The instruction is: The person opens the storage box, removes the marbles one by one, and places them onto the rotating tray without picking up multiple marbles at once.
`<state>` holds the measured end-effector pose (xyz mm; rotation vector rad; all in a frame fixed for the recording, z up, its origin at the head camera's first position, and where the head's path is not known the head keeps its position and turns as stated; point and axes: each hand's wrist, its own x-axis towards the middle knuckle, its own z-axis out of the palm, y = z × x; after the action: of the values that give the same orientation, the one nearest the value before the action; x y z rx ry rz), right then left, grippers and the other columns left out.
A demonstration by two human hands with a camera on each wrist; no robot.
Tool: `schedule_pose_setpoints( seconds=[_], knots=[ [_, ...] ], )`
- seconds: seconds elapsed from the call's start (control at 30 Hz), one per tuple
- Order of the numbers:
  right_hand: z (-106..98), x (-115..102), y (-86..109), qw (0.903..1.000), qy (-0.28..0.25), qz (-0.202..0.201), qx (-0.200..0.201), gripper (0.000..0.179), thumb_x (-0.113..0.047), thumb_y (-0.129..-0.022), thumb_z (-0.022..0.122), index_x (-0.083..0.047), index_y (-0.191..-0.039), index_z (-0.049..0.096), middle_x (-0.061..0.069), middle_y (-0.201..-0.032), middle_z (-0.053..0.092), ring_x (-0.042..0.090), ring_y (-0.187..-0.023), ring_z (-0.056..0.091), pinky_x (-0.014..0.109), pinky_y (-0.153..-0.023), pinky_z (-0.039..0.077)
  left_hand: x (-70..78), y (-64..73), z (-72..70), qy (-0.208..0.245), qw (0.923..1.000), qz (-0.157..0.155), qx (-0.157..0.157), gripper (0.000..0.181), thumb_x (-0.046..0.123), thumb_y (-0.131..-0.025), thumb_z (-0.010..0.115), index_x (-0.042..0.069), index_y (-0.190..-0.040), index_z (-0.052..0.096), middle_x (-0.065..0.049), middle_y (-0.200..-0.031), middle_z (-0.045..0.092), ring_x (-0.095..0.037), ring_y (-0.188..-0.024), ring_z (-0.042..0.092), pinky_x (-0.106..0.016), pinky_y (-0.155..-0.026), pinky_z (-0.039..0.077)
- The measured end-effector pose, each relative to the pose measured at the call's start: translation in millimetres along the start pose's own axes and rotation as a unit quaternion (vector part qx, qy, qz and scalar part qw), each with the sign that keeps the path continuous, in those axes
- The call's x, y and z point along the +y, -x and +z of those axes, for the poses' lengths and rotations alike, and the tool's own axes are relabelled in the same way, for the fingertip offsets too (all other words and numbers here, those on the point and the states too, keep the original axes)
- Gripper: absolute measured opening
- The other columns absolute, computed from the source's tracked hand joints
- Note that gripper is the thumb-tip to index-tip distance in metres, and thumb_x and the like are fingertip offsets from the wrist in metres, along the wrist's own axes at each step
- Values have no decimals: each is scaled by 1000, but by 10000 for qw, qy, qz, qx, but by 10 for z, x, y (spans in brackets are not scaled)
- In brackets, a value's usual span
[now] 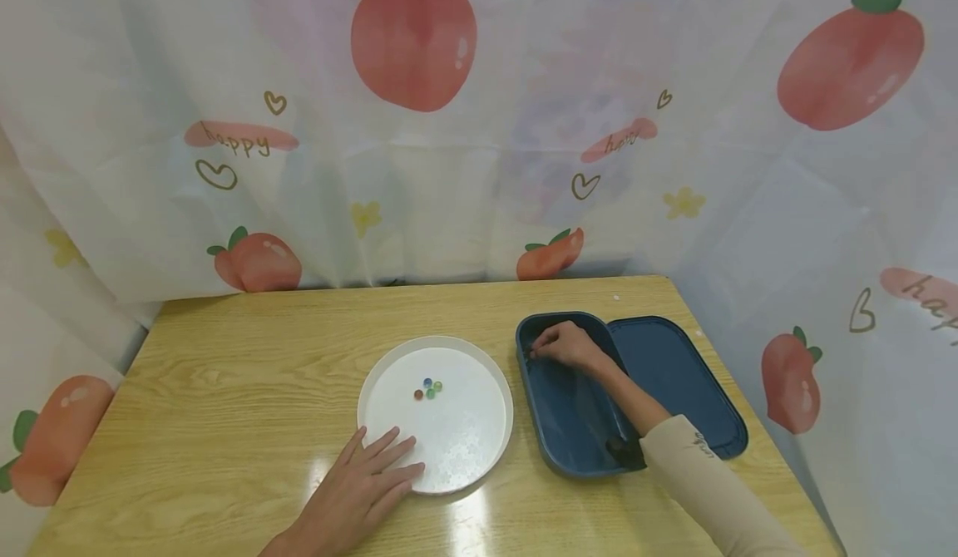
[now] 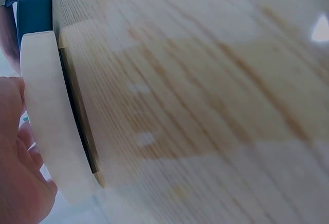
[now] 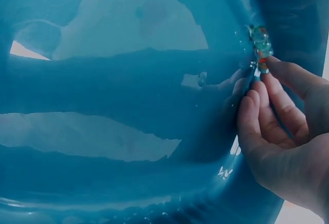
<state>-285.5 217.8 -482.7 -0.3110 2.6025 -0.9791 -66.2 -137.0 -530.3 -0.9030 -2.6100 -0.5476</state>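
A round white tray (image 1: 467, 467) lies on the table with several small glass marbles (image 1: 430, 393) on it. My left hand (image 1: 359, 490) rests on its near left rim, fingers straight and spread; the left wrist view shows this hand (image 2: 23, 167) against the tray's side wall (image 2: 54, 111). Inside the dark blue container (image 1: 572, 432) is my right hand (image 1: 570, 346), at the far left wall. In the right wrist view the right hand's fingertips (image 3: 275, 67) pinch a marble with red in it (image 3: 262, 60). Several greenish marbles (image 3: 261, 38) sit right beside it along the wall.
A flat blue lid (image 1: 677, 374) lies to the right of the container, partly behind the right forearm. Behind the wooden table (image 1: 247, 374) hangs a white curtain (image 1: 464, 199) printed with peaches. Shiny reflections cover the container's bottom (image 3: 128, 90).
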Motion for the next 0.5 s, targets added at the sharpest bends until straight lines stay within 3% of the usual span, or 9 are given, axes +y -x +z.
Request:
schedule_pose_setpoints(
  seconds=[0.17, 0.5],
  knots=[
    [-58, 19, 13, 10000, -50, -76, 24, 13, -11, -92, 70, -1, -95, 78, 6, -94, 74, 17, -82, 63, 33, -71, 51, 6, -3, 2, -10, 10000, -16, -4, 26, 30, -99, 61, 27, -122, 73, 0, -137, 61, -23, -135, 48, -56, -109, 26],
    [-141, -16, 49, 9960, -883, 118, -51, 17, -12, -93, 70, 2, -103, 73, 9, -96, 72, 25, -88, 68, 40, -78, 57, 6, -2, -7, 18, 10000, -42, -48, 25, 30, -99, 61, 26, -122, 73, 0, -137, 61, -23, -135, 48, -56, -108, 26]
  ],
)
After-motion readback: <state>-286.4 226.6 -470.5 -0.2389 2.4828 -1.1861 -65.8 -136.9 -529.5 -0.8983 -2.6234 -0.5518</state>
